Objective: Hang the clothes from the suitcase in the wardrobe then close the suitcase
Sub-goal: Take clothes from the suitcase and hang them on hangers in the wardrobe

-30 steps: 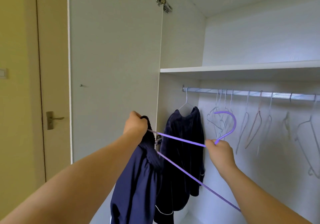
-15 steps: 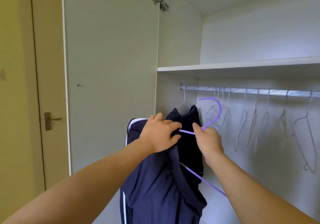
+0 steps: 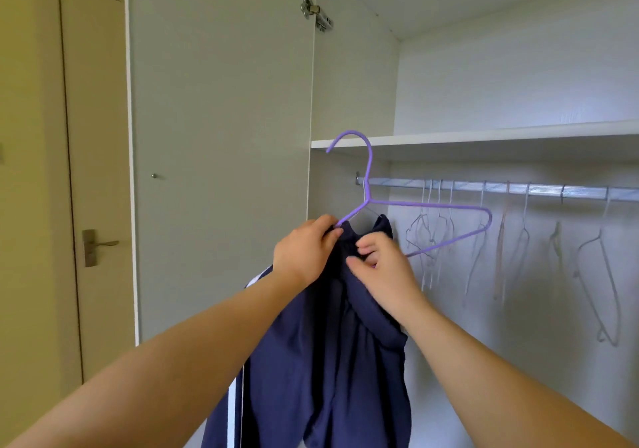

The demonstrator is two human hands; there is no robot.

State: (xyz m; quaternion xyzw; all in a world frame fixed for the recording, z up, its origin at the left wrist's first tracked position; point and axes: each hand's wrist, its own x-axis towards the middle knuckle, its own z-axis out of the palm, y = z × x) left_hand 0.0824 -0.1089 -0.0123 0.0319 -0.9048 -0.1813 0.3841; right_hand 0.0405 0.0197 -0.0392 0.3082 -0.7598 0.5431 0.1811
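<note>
Wardrobe (image 3: 518, 77) door stood open. Left hand (image 3: 306, 250): grip pinched the top edge of the navy garment (image 3: 318, 361) together with the near arm of the purple hanger (image 3: 432, 204). Right hand (image 3: 383, 269), at 3 o'clock of the left: grip curled into the same cloth. Hanger hook pointed to 12 o'clock; garment hung toward 6 o'clock. Rail (image 3: 539, 190) with bare hangers (image 3: 600, 274) lay at 2 o'clock.

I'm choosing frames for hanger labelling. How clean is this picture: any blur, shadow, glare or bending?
Head view: purple hanger, left hand, right hand and the navy garment they grip are sharp; empty hangers on the rail look pale and soft; the shelf shades the space beneath; the wide lens slightly bows the door edge; no strong glare.
</note>
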